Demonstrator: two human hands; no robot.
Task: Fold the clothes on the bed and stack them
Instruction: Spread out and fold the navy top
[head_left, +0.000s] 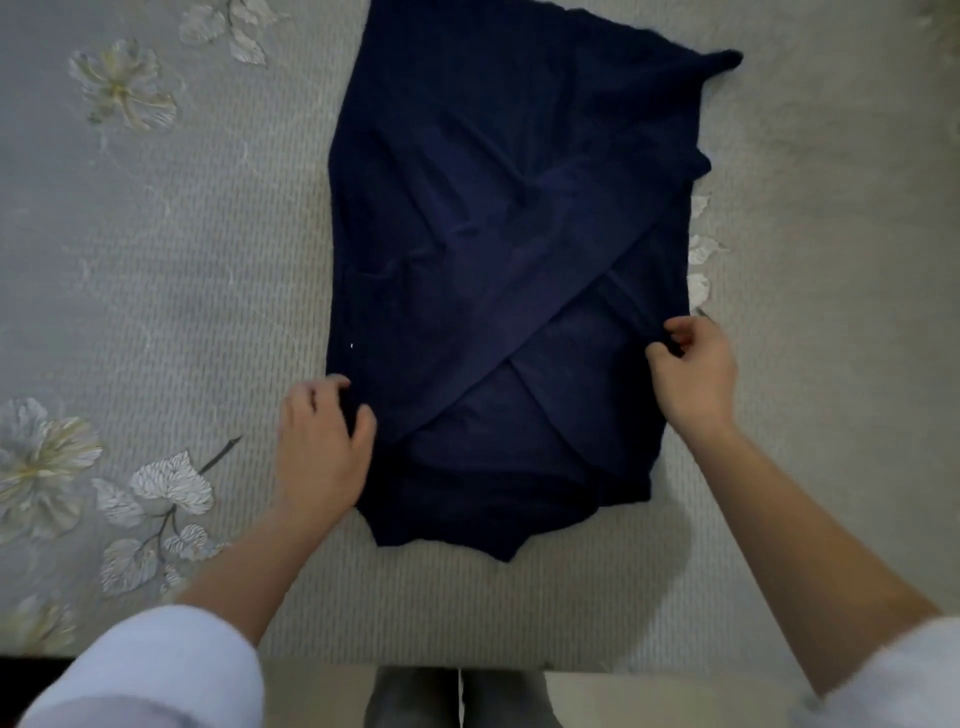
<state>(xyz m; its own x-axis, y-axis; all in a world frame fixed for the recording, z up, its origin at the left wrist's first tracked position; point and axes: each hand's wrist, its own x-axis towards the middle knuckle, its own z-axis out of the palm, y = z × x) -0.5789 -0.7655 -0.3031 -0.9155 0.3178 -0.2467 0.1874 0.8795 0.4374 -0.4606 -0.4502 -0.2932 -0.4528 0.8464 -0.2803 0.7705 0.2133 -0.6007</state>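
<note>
Navy garment (493, 234) lying flat on the bed (182, 286), far end running off frame, left hand (322, 447) pinching its near-left edge, right hand (693, 371) gripping the right edge, fingertips partly hiding in fabric.

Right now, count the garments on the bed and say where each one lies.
1. The navy garment lies spread, partly folded, on the floral bedspread. The left hand and right hand pinch its near side edges. More clothes may lie outside the view.
</note>
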